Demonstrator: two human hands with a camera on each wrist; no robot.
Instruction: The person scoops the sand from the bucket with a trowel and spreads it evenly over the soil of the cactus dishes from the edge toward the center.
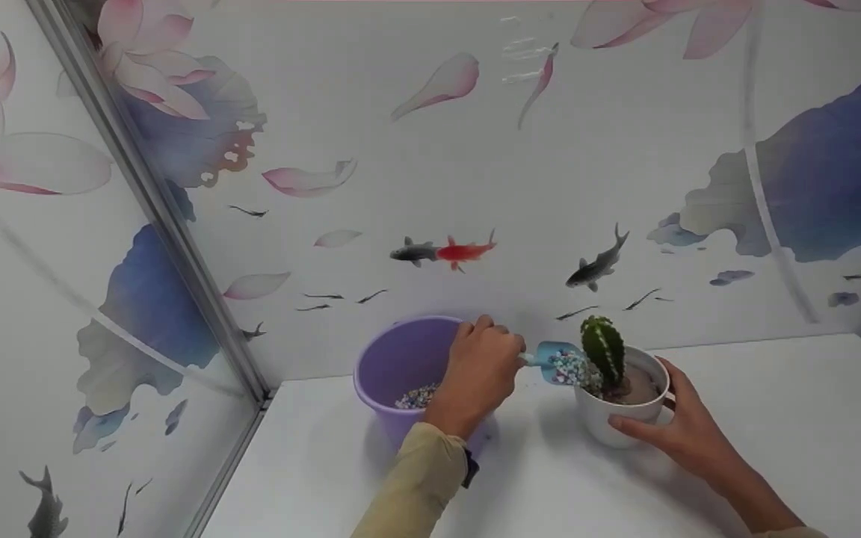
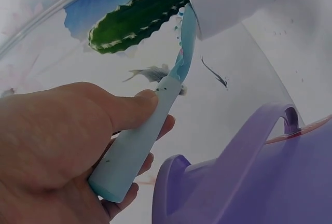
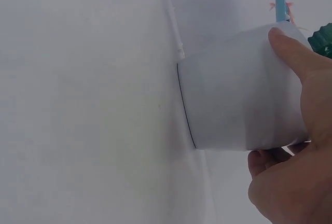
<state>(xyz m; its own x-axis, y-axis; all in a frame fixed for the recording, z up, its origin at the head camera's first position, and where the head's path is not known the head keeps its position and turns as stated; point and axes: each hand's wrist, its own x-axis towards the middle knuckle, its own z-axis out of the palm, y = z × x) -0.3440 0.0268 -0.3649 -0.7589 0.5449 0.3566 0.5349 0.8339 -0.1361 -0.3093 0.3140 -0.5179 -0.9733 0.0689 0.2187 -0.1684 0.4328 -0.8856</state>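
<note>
My left hand (image 1: 479, 373) grips the pale blue handle (image 2: 136, 146) of a small shovel (image 1: 546, 353). Multicoloured pebbles (image 1: 569, 368) lie in its scoop, which reaches over the left rim of a white pot (image 1: 613, 424). A green ribbed cactus (image 1: 604, 351) stands in the pot, leaning slightly left. Beside the cactus is a pale grey-brown surface (image 1: 643, 385), with some pebbles near the scoop. The right hand (image 1: 688, 430) holds the pot from its right side, thumb along the near wall (image 3: 228, 94); its other fingers are partly hidden behind.
Left of the pot stands a purple bucket (image 1: 393, 344) with more pebbles (image 1: 415, 396) inside; the left forearm crosses its front right side. Both containers are on a white table (image 1: 550, 493). Behind rises a white wall (image 1: 438, 187) printed with fish and petals; a metal-framed panel (image 1: 154, 202) borders the left.
</note>
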